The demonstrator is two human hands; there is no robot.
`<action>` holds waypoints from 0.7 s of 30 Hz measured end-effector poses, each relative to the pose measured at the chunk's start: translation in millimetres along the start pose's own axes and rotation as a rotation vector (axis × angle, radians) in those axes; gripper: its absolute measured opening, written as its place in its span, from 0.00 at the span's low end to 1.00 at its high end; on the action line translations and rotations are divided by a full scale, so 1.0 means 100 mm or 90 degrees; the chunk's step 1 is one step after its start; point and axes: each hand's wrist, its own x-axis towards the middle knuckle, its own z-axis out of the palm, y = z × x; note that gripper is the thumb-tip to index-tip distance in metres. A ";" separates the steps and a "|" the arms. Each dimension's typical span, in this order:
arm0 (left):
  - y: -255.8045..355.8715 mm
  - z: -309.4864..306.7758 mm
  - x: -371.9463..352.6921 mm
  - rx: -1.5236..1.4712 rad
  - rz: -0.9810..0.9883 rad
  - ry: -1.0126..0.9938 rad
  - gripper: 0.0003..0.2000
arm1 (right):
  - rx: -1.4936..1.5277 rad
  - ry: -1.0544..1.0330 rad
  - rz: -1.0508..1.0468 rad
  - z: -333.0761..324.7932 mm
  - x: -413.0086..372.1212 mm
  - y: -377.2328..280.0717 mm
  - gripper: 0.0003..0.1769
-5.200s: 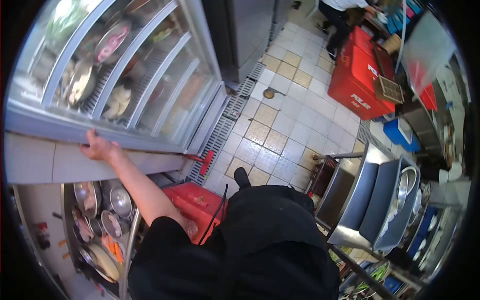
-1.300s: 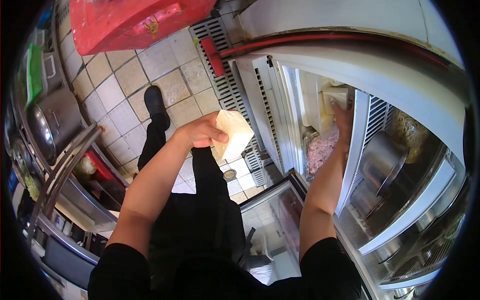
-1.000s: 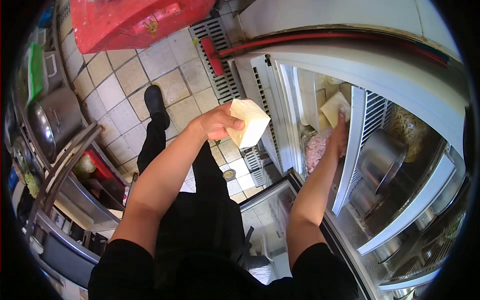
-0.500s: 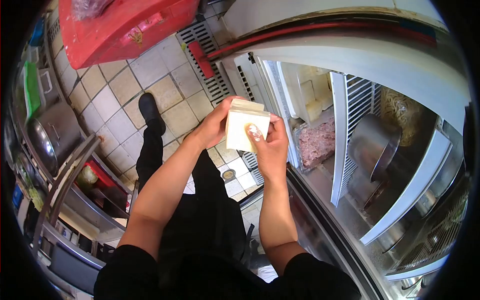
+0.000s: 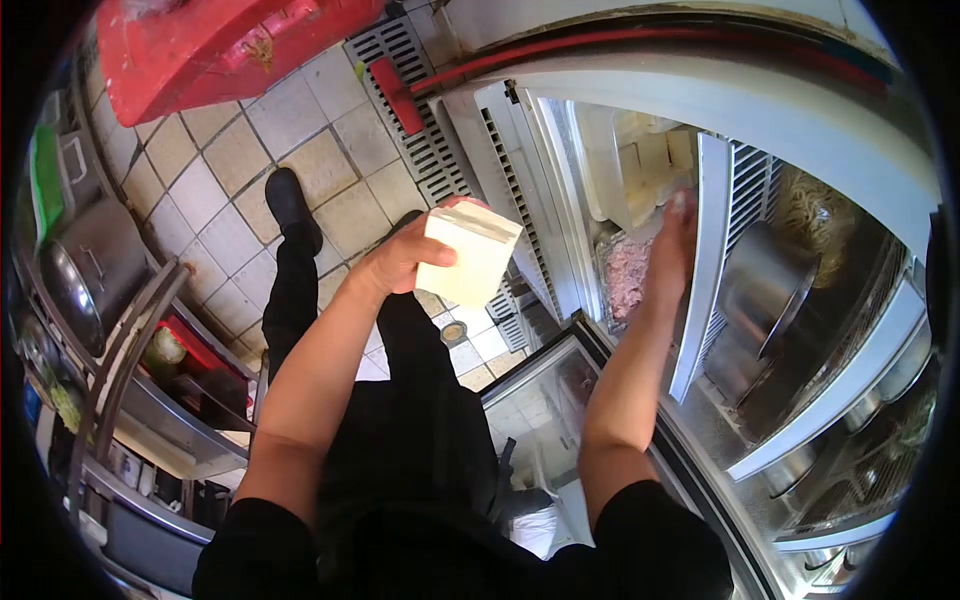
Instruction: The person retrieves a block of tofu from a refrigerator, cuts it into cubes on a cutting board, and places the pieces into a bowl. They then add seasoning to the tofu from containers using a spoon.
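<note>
Tiled flooring extends across the upper left and centre of the frame, bordered by a slotted drain cover on which the head of a red long-handled tool lies. A red container occupies the upper left corner. An open refrigerator takes up the right side, its glass door visible at lower centre.

Near the centre of the frame, the left hand is closed around the left edge of a pale square stack, thumb on the upper face; the stack is tilted and held above the floor. The right hand is inside the refrigerator, right of centre, beside a white shelf edge. Its fingers are partly obscured; how far open it is, and whether it grips anything, cannot be determined.

Pink minced food sits just left of the right wrist, below a translucent container. Right of the shelf edge are a metal pot and bagged noodles
</note>
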 end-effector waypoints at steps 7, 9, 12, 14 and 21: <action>0.06 -0.32 -0.57 -0.012 -0.028 0.122 0.55 | -0.077 0.142 -0.080 0.56 0.99 0.36 0.22; 0.07 -0.37 -0.70 0.006 -0.033 0.125 0.57 | -0.092 0.163 -0.069 0.69 0.93 0.27 0.22; 0.18 -0.06 -0.84 0.047 -0.035 0.188 0.55 | -0.092 0.173 -0.036 0.68 0.71 0.27 0.22; 0.26 0.02 -0.93 0.064 -0.041 0.191 0.54 | -0.082 0.177 -0.012 0.67 0.61 0.31 0.22; 0.30 0.01 -0.99 0.050 -0.048 0.214 0.52 | -0.043 0.237 0.070 0.65 0.48 0.61 0.22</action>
